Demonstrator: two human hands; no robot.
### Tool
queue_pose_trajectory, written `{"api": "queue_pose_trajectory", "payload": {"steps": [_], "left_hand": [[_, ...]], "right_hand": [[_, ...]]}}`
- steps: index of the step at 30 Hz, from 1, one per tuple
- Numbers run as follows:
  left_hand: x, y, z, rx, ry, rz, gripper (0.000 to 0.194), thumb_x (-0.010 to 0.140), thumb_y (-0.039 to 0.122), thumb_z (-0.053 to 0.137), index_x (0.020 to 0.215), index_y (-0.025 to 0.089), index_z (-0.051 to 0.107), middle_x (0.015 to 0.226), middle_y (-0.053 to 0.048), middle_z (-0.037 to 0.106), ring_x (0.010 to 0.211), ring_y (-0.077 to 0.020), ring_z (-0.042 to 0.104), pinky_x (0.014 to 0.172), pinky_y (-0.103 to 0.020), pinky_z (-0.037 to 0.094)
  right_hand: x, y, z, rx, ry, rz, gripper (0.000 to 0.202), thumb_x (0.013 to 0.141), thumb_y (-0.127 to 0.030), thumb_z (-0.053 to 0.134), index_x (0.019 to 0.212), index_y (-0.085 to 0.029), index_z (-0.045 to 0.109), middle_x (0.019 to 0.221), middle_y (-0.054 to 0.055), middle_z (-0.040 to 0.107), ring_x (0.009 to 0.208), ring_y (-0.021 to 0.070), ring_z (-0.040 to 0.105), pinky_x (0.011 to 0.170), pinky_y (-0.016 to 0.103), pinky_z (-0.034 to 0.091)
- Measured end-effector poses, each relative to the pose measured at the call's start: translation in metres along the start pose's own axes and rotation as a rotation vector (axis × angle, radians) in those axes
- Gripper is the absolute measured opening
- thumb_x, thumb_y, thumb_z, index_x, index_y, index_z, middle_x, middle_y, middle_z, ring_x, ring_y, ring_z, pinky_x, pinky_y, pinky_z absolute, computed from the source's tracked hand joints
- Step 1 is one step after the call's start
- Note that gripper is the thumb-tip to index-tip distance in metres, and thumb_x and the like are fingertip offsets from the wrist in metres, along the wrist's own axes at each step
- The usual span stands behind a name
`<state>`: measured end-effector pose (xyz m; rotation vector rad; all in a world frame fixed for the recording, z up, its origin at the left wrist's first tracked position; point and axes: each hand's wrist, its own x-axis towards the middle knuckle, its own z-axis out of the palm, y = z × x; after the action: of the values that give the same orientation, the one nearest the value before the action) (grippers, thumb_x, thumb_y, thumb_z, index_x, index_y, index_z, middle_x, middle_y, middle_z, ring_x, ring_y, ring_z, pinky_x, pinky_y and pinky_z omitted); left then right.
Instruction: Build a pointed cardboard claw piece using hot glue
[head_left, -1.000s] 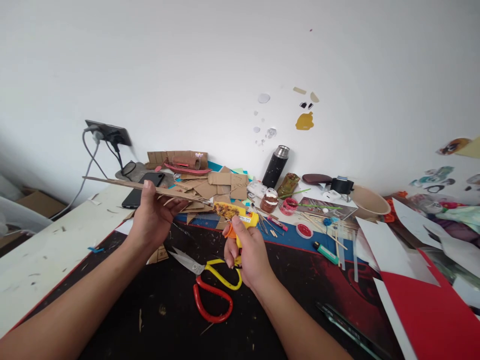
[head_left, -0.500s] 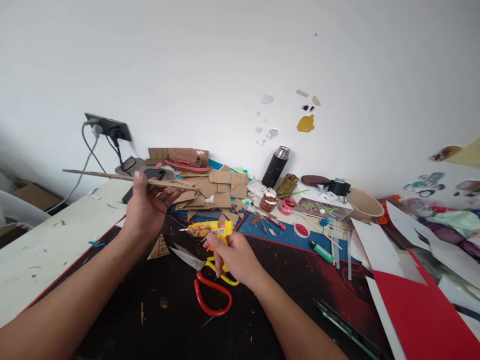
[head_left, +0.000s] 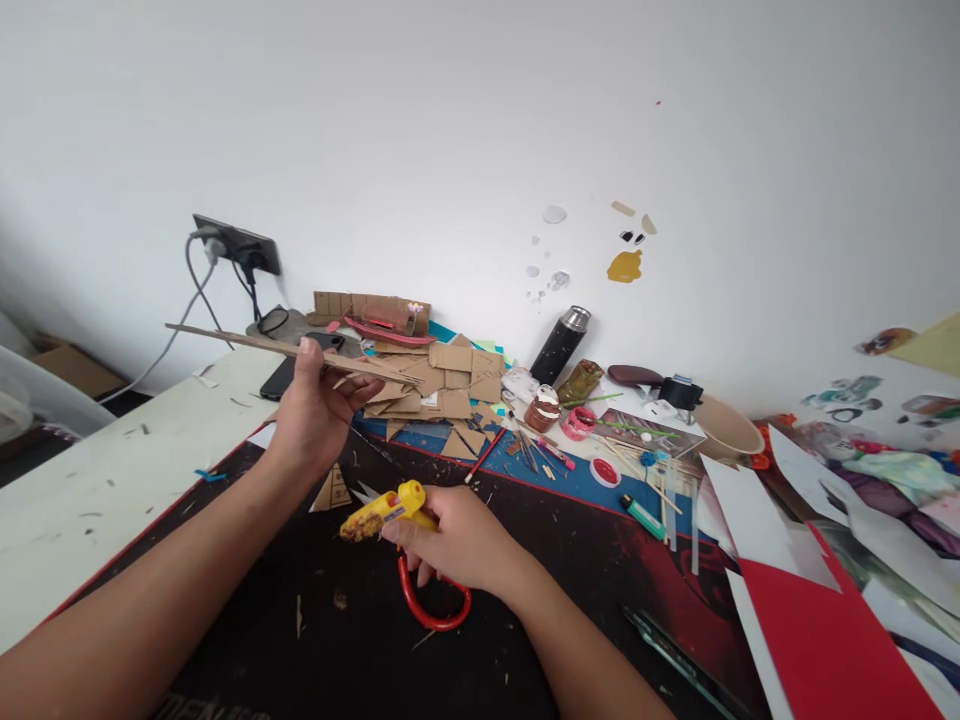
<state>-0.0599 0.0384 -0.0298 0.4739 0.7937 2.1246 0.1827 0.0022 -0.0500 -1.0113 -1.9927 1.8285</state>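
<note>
Pinched between thumb and fingers of my left hand point(head_left: 319, 410) is a long flat piece of cardboard point(head_left: 232, 338), seen nearly edge-on and raised above the table. My right hand point(head_left: 457, 535) grips a yellow hot glue gun point(head_left: 382, 510) by its handle, the stained front pointing left and slightly down. Beneath it lie scissors with red handles point(head_left: 437, 625); the glue gun and my hand hide most of the blades. A small triangular cardboard piece point(head_left: 332, 491) rests on the black mat, left of the glue gun.
Cardboard scraps point(head_left: 454, 370) are piled at the back, beside a black thermos point(head_left: 560, 345). Paint jars point(head_left: 541, 410), brushes and sticks lie right of them. A green utility knife point(head_left: 643, 516) and a red sheet point(head_left: 817, 630) are at right. Wall socket cables point(head_left: 196, 300) hang left.
The glue gun has moved down and left, its nozzle tilting downward and covering more of the scissors. My left hand still holds the cardboard piece. The whole view has shifted slightly.
</note>
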Motion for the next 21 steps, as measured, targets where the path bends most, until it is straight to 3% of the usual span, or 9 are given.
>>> {"api": "queue_pose_trajectory", "payload": {"steps": [5,8,15,21], "left_hand": [[-0.002,0.001,0.002,-0.007,-0.006,0.003,0.055,0.072,0.070,0.099,0.089,0.025,0.071,0.072,0.000,0.079,0.067,-0.0218,0.079,0.079,-0.040,0.070],[-0.004,0.001,0.003,-0.005,-0.012,-0.005,0.055,0.070,0.069,0.101,0.088,0.026,0.071,0.072,0.000,0.080,0.067,-0.0221,0.079,0.077,-0.038,0.070],[-0.004,0.000,0.001,0.009,-0.042,-0.024,0.056,0.071,0.069,0.100,0.088,0.025,0.071,0.066,0.002,0.077,0.064,-0.0208,0.080,0.073,-0.035,0.071],[-0.006,0.001,0.001,0.029,-0.056,-0.040,0.062,0.063,0.071,0.103,0.091,0.023,0.077,0.075,0.000,0.084,0.068,-0.0215,0.081,0.071,-0.035,0.072]], "right_hand": [[-0.003,-0.012,-0.004,-0.310,0.186,-0.185,0.036,0.095,-0.055,0.086,0.083,-0.023,0.074,0.067,-0.001,0.067,0.056,0.0138,0.053,0.058,0.027,0.028],[-0.004,-0.016,-0.008,-0.421,0.262,-0.223,0.037,0.096,-0.052,0.086,0.080,-0.023,0.069,0.068,-0.001,0.063,0.060,0.0145,0.048,0.062,0.029,0.024],[-0.005,-0.015,-0.014,-0.634,0.311,-0.233,0.044,0.105,-0.050,0.078,0.076,-0.021,0.062,0.075,0.000,0.066,0.067,0.0149,0.050,0.065,0.030,0.026],[-0.005,-0.013,-0.016,-0.780,0.338,-0.215,0.039,0.107,-0.052,0.076,0.084,-0.020,0.072,0.083,0.003,0.076,0.074,0.0172,0.064,0.067,0.030,0.032]]}}
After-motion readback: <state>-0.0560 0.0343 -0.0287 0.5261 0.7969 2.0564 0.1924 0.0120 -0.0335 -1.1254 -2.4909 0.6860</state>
